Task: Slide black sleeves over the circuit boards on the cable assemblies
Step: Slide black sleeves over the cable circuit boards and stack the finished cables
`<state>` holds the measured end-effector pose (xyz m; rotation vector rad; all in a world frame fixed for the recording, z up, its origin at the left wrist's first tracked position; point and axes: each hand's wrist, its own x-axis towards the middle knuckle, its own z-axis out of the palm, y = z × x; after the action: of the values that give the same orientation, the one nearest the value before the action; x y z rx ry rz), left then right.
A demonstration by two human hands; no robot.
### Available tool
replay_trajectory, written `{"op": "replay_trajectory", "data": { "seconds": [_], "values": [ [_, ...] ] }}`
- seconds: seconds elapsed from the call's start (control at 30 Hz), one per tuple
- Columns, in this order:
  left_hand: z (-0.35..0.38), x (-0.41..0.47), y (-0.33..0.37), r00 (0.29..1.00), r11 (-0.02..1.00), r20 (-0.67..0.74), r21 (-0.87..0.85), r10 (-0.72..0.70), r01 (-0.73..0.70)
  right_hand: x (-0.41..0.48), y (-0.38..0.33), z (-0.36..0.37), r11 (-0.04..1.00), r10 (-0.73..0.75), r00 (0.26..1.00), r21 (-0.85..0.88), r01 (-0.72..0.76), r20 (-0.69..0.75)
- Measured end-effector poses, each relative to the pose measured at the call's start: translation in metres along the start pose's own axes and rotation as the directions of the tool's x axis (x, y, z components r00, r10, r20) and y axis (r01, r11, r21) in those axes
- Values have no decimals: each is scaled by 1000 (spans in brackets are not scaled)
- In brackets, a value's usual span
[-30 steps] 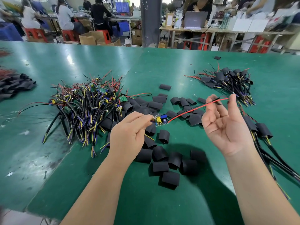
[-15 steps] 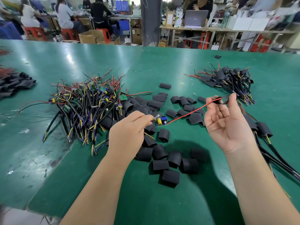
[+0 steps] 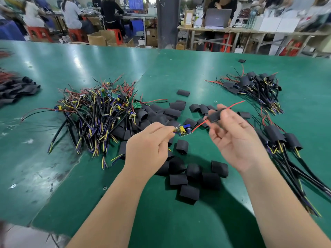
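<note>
Your right hand (image 3: 232, 140) pinches sleeve (image 3: 215, 114) on red wire (image 3: 198, 126); board (image 3: 184, 131) lies lower-left along wire, left hand (image 3: 146, 149) pinching its left end.

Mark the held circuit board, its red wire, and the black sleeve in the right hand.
circuit board (image 3: 185, 131): head view, middle of the board's top face.
red wire (image 3: 236, 104): head view, stretch beyond the sleeve.
black sleeve (image 3: 215, 115): head view, middle of its outer wall.

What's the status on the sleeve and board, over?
Left hand pinches leads at circuit board. Right hand holds black sleeve, threaded on red wire, short of board. Nothing on wire between.
</note>
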<state>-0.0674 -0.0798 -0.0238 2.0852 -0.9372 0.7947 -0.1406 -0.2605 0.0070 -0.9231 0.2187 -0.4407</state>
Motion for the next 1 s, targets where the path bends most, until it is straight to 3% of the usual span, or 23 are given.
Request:
{"op": "replay_trajectory", "data": {
  "seconds": [0.1,0.23,0.37,0.57,0.77,0.83,0.9,1.0],
  "values": [
    [2,-2,5,1000,998,-25,-55,3,-5,-4,13,8,992,32,997,-121,-23,74],
    [0,-1,5,999,994,-37,-106,-18,14,-6,16,10,994,1,993,-104,11,114],
    [-2,0,4,999,997,-18,-58,42,-43,-8,16,9,990,-44,989,-125,62,144],
    [-3,0,4,994,994,-20,36,107,-107,-8,18,9,914,-139,987,-372,161,85],
    [-2,0,6,998,995,-26,79,65,-63,-11,22,10,921,-69,968,-357,155,243],
    [-1,-2,6,997,993,-10,85,79,-78,-13,25,11,882,-66,965,-436,175,255],
    [1,-2,5,997,996,-12,56,76,-75,-13,28,13,862,-84,974,-475,177,210],
    [3,-1,7,997,988,-79,-154,-18,6,-13,30,14,936,-39,986,-341,93,162]
  ]
}}
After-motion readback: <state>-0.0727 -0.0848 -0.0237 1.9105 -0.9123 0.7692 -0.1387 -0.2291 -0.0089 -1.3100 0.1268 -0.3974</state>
